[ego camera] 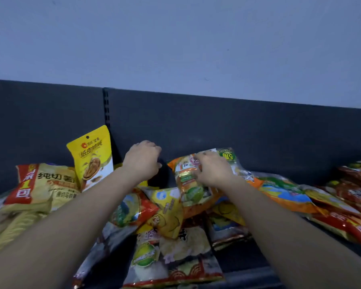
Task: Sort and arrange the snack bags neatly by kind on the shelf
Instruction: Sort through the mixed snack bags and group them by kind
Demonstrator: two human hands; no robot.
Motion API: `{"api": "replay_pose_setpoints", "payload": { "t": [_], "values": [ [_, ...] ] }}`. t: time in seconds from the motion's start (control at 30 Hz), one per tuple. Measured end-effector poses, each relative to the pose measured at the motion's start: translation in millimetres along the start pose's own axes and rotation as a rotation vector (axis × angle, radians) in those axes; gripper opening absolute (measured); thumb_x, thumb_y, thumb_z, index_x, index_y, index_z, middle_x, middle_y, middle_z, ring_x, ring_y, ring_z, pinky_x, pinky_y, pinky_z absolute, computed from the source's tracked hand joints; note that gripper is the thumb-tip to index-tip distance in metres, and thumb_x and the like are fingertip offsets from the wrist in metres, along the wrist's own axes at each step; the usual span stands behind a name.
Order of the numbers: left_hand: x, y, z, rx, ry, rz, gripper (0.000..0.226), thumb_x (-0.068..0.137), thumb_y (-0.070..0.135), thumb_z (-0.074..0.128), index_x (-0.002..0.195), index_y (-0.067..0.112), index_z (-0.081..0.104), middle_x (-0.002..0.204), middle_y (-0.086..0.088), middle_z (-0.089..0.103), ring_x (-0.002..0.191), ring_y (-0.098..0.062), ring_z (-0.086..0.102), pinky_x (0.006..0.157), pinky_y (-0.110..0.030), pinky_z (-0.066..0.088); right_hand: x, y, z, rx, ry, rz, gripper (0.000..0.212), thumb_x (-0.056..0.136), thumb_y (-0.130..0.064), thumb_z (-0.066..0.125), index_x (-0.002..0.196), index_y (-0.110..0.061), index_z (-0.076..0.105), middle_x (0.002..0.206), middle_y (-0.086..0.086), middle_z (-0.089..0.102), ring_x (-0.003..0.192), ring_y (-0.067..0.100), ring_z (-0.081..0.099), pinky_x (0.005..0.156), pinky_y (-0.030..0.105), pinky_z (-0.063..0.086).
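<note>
- Two bare hands: left hand (143, 160) and right hand (213, 170).
- One upright yellow nut pouch (91, 157).
- One big pale chip bag (42, 184) with a red band.
- About four red bags (354, 192) at the right; the blur prevents an exact count.
- One dark shelf back panel (238, 130).

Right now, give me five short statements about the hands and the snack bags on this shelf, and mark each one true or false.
1. The right hand rests on an orange bag with green labels. True.
2. The yellow nut pouch lies flat at the front edge. False: it stands upright against the dark back panel.
3. The left hand grips the yellow nut pouch. False: it hangs beside the pouch, over a dark gap, fingers curled down.
4. Red bags lie at the far right. True.
5. The bags are already lined up by kind. False: mixed kinds overlap in the middle.
</note>
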State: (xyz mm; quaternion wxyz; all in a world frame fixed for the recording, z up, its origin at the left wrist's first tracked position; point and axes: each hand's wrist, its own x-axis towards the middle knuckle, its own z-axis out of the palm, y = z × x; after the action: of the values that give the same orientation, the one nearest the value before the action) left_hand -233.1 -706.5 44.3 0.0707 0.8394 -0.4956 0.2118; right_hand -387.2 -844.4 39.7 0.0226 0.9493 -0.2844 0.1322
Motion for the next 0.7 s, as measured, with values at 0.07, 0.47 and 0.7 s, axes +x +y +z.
{"api": "replay_pose_setpoints", "payload": {
  "t": [0.07,0.47,0.7],
  "values": [
    [11,27,-2,-0.016,-0.002,0.043,0.022,0.089,0.031,0.059,0.104,0.015,0.061,0.113,-0.002,0.060,0.118,-0.023,0.049,0.089,-0.033,0.040,-8,26,-7,-0.007,0.003,0.050,0.053,0.092,-0.044,0.058,0.137,-0.020,0.048,0.137,0.006,0.049,0.128,0.028,0.044,0.101,0.040,0.041],
    [64,208,6,-0.139,0.007,0.205,0.039,0.088,0.027,0.055,0.125,0.013,0.057,0.129,-0.006,0.057,0.124,-0.026,0.047,0.095,-0.037,0.045,-76,200,-26,-0.092,-0.084,0.268,0.056,0.093,-0.045,0.055,0.141,-0.021,0.042,0.136,0.008,0.048,0.128,0.029,0.043,0.101,0.041,0.039],
    [83,298,27,-0.158,-0.053,0.262,0.042,0.089,0.034,0.056,0.126,0.014,0.056,0.124,-0.006,0.058,0.123,-0.026,0.047,0.098,-0.039,0.043,-112,287,-22,-0.082,-0.128,0.345,0.052,0.089,-0.044,0.059,0.135,-0.022,0.049,0.132,0.007,0.051,0.125,0.028,0.045,0.098,0.039,0.040]
  ]
}}
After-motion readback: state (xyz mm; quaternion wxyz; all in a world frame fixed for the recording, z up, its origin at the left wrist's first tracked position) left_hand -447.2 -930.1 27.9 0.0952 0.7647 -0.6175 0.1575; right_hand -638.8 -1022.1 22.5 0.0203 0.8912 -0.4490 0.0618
